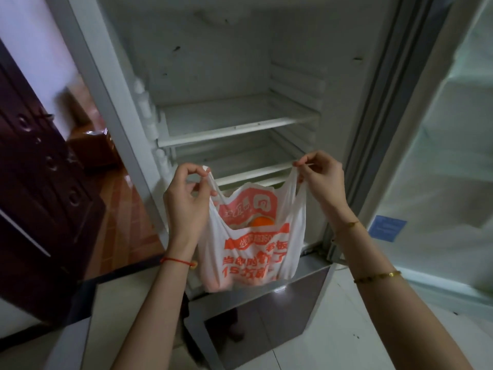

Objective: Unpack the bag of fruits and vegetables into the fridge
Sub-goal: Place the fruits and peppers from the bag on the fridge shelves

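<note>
- pale floor tiles [346, 329] run under the fridge [128, 108], and its door [440, 156] stands wide open to the right, with a blue sticker [387, 227] low on the inside.
- to the left, a dark wooden door [34, 182] and reddish floor beyond it.
- inside the fridge, two white shelves — the upper shelf [234, 129] and the lower shelf [253, 172] — both bare.
- a white bag [256, 249] with red print hangs in the air in front of the lower shelf, above the grey lower compartment [266, 321].
- left hand [186, 198] is pinched closed on the bag's left handle, right hand [320, 180] pinched closed on the right handle; the two pull the mouth apart.
- through the opening an orange [262, 221] shows; the bottom of the bag bulges, contents there too veiled to name.
- a red string [174, 260] circles the left wrist — a gold bracelet [378, 276] sits on the right forearm.
</note>
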Motion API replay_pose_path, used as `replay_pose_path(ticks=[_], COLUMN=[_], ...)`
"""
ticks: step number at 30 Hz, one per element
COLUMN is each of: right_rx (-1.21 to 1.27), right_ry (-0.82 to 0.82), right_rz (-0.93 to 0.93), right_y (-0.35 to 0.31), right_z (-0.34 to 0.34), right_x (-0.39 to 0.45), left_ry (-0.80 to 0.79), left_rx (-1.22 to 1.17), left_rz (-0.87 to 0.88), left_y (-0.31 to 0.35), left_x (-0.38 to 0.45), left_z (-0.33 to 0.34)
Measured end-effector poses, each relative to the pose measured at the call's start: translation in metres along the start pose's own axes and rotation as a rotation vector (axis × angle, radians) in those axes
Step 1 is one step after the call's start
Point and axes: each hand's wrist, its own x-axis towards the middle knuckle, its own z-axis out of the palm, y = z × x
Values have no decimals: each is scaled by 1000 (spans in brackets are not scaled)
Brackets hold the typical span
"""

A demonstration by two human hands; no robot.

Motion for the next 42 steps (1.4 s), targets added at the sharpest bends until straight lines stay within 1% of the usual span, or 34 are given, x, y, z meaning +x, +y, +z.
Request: replay_pose_path(ticks=[8,11,17,21,26,30,34,36,39,42], right_rx=[58,89,149,155,122,51,-35,-116,-243,-296], right_ry=[-2,-39,-120,-155,-136,-192,-276,-333,-377,-412], right_rz=[34,64,50,42,45,73,70,86,75,46], right_y=[18,18,11,20,44,62,82,95,108,111], right_z=[7,9,15,17,4,-7,-14,-17,-22,-27], right_x=[41,56,80,84,81,79,72,66,55,45], left_ry=[62,97,159,195,251,219,185,148,69,21], left_rx=[57,47,17,87,181,242,287,332,364,400], left_rz=[-31,-56,-94,-168,-240,-283,-270,-252,-236,-220], left_y=[-17,-19,-13,-12,-11,-12,-19,-24,-29,-31], left_x=[18,27,39,28,9,-11,-34,-47,-65,-76], left_z=[23,26,29,36,38,41,42,44,48,47])
